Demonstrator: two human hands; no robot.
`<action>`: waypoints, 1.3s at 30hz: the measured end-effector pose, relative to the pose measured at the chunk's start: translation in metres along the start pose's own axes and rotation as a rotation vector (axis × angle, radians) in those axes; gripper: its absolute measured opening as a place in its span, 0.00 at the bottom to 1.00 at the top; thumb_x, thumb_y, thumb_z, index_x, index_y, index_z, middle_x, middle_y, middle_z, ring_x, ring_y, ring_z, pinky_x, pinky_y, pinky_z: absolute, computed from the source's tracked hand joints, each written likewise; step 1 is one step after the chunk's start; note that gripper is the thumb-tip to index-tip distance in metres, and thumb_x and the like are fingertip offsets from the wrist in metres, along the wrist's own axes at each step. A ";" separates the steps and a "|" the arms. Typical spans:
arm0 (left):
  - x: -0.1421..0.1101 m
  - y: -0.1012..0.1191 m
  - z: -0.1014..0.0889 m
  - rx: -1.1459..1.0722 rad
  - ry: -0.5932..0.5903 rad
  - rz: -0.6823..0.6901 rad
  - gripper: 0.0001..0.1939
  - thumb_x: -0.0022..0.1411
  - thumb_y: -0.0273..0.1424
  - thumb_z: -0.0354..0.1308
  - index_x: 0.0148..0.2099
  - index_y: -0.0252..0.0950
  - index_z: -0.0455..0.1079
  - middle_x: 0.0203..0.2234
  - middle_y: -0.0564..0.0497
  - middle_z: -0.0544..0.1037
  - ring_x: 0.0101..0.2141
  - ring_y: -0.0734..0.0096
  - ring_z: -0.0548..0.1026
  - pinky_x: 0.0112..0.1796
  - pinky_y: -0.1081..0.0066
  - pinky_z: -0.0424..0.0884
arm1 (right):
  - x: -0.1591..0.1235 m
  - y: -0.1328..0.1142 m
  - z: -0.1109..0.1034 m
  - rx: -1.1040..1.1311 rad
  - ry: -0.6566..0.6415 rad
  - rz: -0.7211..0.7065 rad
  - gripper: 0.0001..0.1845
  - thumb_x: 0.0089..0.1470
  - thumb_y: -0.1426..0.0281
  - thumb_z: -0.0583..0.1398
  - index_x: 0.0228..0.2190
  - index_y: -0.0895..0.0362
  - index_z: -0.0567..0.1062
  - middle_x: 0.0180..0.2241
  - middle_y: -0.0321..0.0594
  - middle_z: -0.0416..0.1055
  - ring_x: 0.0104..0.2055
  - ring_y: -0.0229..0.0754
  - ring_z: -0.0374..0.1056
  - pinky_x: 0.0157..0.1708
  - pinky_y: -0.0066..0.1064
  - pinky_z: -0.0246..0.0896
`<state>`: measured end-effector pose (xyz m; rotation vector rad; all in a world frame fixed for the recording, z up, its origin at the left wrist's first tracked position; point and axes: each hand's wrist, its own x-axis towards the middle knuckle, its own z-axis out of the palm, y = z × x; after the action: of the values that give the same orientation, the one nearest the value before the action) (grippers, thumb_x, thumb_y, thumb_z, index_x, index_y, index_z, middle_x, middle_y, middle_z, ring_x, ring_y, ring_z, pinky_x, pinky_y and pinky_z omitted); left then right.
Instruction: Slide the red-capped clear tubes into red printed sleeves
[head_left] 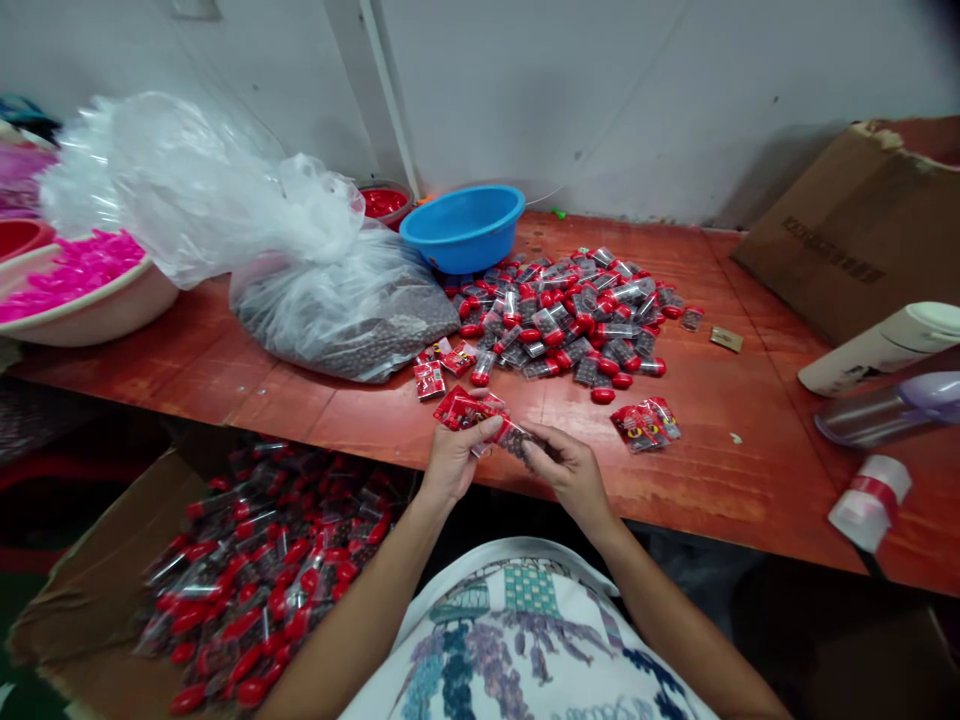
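Note:
Both of my hands meet above the table's front edge. My left hand (453, 458) pinches a red printed packet (463, 408) between thumb and fingers. My right hand (574, 472) is closed on a small clear container of dark beads (513, 438), which touches the left thumb and the packet. Whether the container is capped cannot be made out. Just beyond the hands lie several loose red packets (430, 380). Behind them spreads a pile of small clear containers with red caps (562, 315), filled with dark beads. More red packets (646, 424) rest to the right.
A plastic bag of dark beads (345, 320) and a blue basin (463, 228) stand behind. Pink pieces fill a white basin (90, 305) at left. Below, a cardboard box (82, 610) holds red-capped containers. At right are a carton (847, 230), a white bottle (877, 350) and a roll (870, 500).

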<state>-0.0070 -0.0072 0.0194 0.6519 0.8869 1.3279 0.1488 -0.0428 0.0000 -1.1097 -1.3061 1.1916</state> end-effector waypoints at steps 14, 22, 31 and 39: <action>0.003 -0.007 -0.006 0.028 0.062 -0.044 0.14 0.45 0.27 0.69 0.37 0.32 0.73 0.30 0.48 0.80 0.27 0.69 0.76 0.29 0.72 0.70 | 0.001 -0.010 -0.010 -0.374 -0.091 -0.342 0.18 0.59 0.71 0.56 0.50 0.51 0.72 0.36 0.40 0.73 0.36 0.39 0.69 0.35 0.30 0.64; 0.002 -0.009 -0.004 0.028 0.046 0.037 0.13 0.45 0.27 0.69 0.35 0.34 0.74 0.30 0.49 0.80 0.28 0.69 0.76 0.34 0.69 0.72 | -0.003 -0.016 -0.008 -0.397 -0.066 -0.341 0.18 0.59 0.71 0.56 0.50 0.51 0.72 0.35 0.40 0.72 0.34 0.38 0.68 0.34 0.30 0.63; -0.008 0.000 0.002 0.125 -0.018 0.000 0.14 0.44 0.25 0.69 0.36 0.33 0.75 0.30 0.50 0.79 0.31 0.69 0.76 0.35 0.70 0.71 | -0.007 -0.008 0.001 -0.115 0.111 -0.105 0.16 0.58 0.66 0.57 0.47 0.52 0.74 0.37 0.39 0.73 0.32 0.38 0.69 0.31 0.29 0.67; -0.012 -0.011 0.008 0.103 0.031 -0.005 0.11 0.44 0.26 0.69 0.34 0.33 0.75 0.28 0.51 0.79 0.29 0.70 0.76 0.35 0.70 0.71 | -0.008 0.007 0.018 0.097 0.215 0.048 0.18 0.55 0.62 0.59 0.46 0.55 0.74 0.38 0.40 0.75 0.31 0.38 0.70 0.31 0.31 0.69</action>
<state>0.0052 -0.0202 0.0167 0.7100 0.9859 1.2975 0.1317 -0.0511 -0.0074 -1.1691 -1.0526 1.1246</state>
